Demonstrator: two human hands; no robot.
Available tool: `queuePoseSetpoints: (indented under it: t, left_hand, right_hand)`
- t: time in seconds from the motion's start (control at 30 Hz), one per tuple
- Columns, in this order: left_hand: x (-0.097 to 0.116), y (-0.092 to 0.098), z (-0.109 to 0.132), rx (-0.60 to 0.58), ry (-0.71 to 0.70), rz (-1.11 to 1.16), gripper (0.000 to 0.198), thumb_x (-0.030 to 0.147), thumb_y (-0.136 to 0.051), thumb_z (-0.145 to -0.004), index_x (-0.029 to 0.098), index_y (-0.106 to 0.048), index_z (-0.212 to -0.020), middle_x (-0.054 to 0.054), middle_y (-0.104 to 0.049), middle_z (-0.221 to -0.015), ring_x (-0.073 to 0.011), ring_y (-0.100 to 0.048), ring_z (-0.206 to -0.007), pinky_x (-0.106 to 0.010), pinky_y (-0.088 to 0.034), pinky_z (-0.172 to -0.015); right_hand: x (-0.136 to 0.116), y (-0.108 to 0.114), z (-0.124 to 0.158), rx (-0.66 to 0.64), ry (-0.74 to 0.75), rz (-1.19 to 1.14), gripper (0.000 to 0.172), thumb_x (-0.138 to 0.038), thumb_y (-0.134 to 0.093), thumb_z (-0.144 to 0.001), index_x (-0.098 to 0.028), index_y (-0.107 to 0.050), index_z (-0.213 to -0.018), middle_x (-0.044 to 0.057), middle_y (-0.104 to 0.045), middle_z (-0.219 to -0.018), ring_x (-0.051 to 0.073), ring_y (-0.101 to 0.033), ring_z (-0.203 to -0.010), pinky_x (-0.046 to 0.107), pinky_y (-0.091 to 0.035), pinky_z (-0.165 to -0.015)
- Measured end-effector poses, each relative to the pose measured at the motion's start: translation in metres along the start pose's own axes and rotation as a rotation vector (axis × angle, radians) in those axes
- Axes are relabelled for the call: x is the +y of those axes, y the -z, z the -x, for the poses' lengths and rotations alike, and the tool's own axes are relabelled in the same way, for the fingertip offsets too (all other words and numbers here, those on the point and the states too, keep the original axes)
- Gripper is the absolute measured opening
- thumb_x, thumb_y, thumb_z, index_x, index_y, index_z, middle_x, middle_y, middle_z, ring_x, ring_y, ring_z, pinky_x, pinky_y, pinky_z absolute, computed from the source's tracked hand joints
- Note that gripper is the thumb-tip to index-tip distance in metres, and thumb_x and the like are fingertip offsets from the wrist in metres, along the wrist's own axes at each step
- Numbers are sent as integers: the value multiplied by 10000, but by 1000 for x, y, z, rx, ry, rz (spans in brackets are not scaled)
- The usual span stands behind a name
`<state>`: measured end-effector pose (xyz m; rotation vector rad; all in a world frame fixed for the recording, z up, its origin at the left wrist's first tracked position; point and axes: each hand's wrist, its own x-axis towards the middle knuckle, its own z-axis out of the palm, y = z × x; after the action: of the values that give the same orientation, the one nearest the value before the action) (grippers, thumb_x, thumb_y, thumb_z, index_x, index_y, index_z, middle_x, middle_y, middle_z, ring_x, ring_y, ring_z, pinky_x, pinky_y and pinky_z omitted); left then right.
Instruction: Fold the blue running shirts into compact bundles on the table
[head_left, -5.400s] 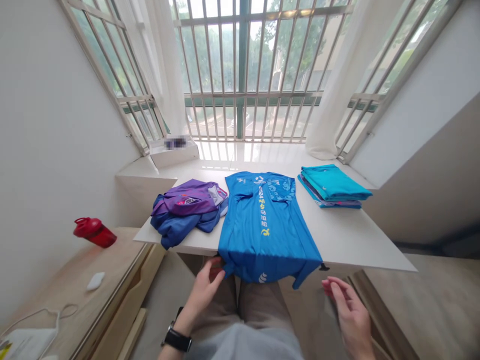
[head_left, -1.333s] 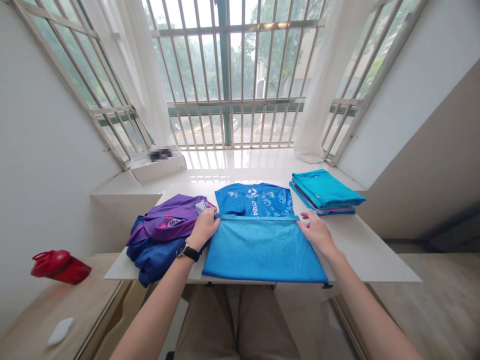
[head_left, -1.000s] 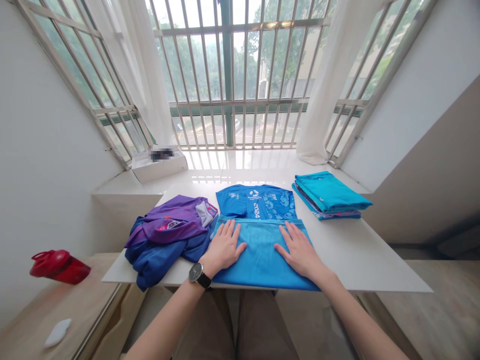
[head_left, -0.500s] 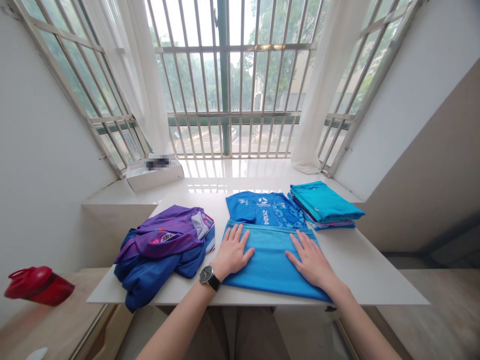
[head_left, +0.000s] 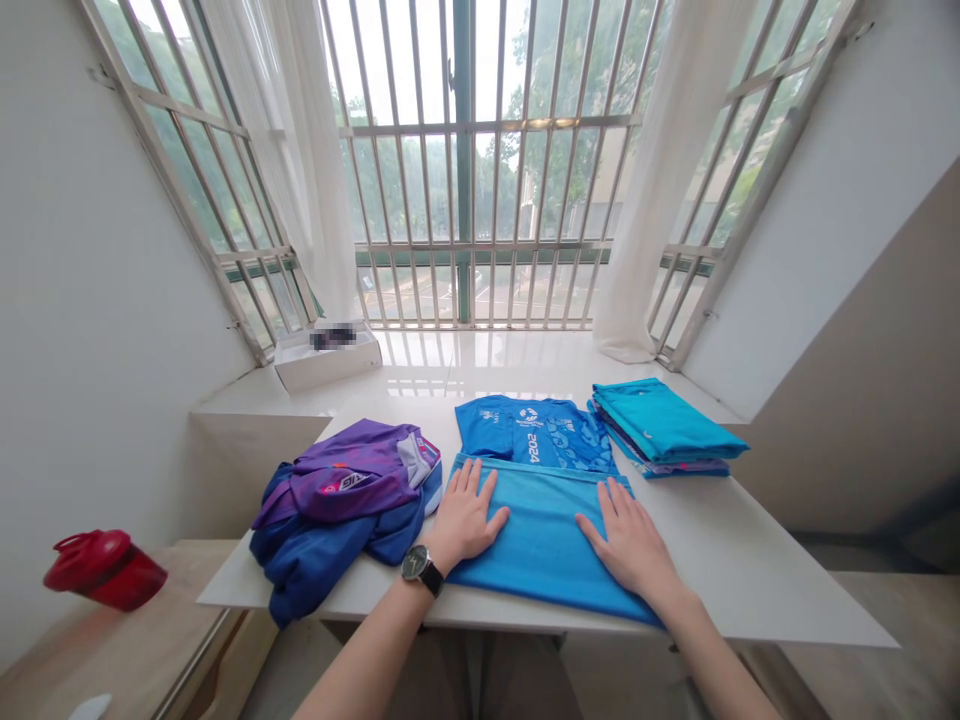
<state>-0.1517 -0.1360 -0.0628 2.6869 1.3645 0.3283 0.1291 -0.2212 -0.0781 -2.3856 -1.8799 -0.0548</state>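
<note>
blue jersey [head_left: 541, 560] | lower half folded up | flat on white table [head_left: 757, 585]

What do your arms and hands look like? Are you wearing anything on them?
Your left forearm and right forearm are bare, with no sleeves in view. The left hand and right hand wear no gloves. A wristwatch with a round dark face and a black strap sits on the left wrist.

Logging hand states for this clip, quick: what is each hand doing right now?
Left hand: open, lying flat on the folded-over bright blue fabric T-shirt, not gripping.
Right hand: open, lying flat on the same shirt, not gripping.
</note>
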Motion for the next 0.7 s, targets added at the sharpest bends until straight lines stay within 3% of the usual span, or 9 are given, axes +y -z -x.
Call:
queuePoseSetpoints:
  t: [0.5,0.7]
  left_hand:
    - [0,-1,9,12,12,-6,720,645,-312,-978,208,-329,-1549,-143,-213,-1630,-360,-121,-1506,-529,-172,-1205]
    - [-1,-4,8,19,10,9,698,628,-349,-980,216,-338,-1544,-142,-206,-1632,-350,-131,-1507,-544,-193,-1202]
  right_hand:
    - [-5,3,4,-61,-34,54,811,-602,-316,-938,-58,-309,-1539,148,-245,-1624,286,-243,-1493,436,-203,-1218]
    - [-1,-4,2,-9,-19,-21,824,-619,-348,-916,-56,-348,-1518,169,-302,-1602,305,-289,-1474,465,-238,-1208]
